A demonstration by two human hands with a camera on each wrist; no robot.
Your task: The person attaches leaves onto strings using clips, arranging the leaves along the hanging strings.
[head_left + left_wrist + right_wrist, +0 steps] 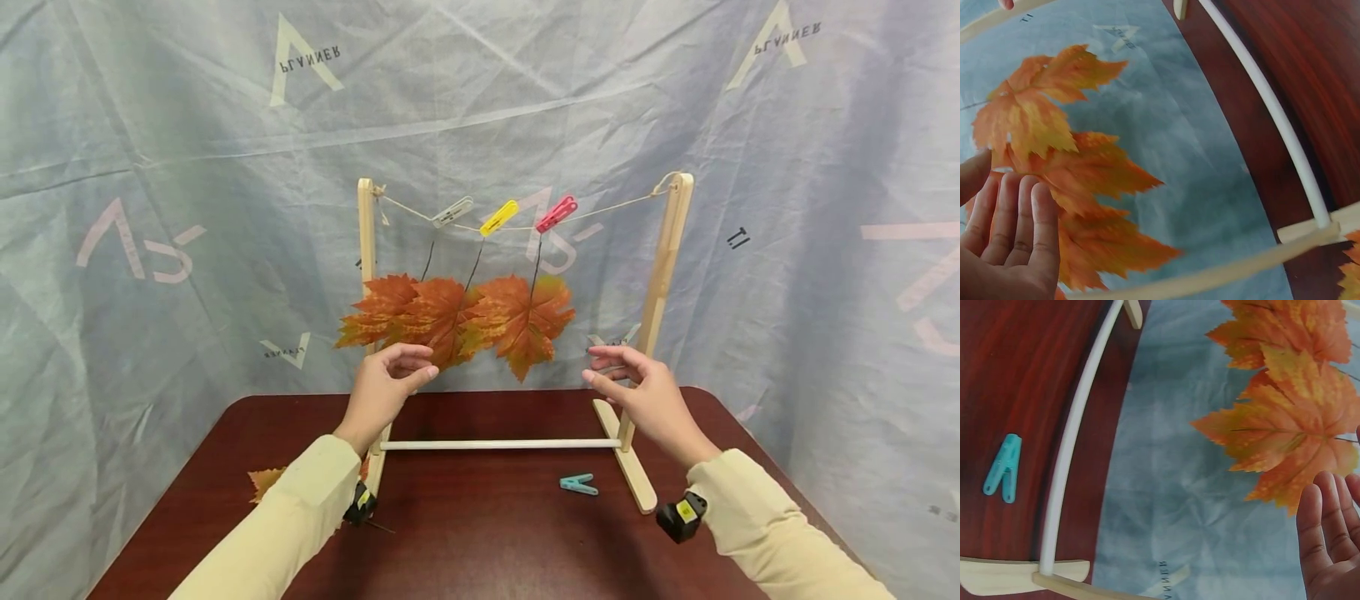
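Observation:
Three orange maple leaves hang by dark stems from a string [615, 205]: a right leaf [525, 325], a middle leaf [442, 312] and a left leaf [363, 325]. Pink [557, 214], yellow [498, 218] and whitish [453, 212] clothespins sit on the string above them. My left hand [382, 387], fingers relaxed and holding nothing, is just in front of the lower left leaves and overlaps them in the left wrist view. To the right of the leaves, my right hand [648, 396] hovers with loosely bent fingers and nothing in its grasp, close to the right post.
A wooden frame with a left post [367, 233], a right post [660, 275] and a white crossbar [495, 445] stands on the dark red table [480, 533]. On the tabletop lie a teal clothespin [578, 484] and another leaf [264, 482], partly hidden behind the left sleeve.

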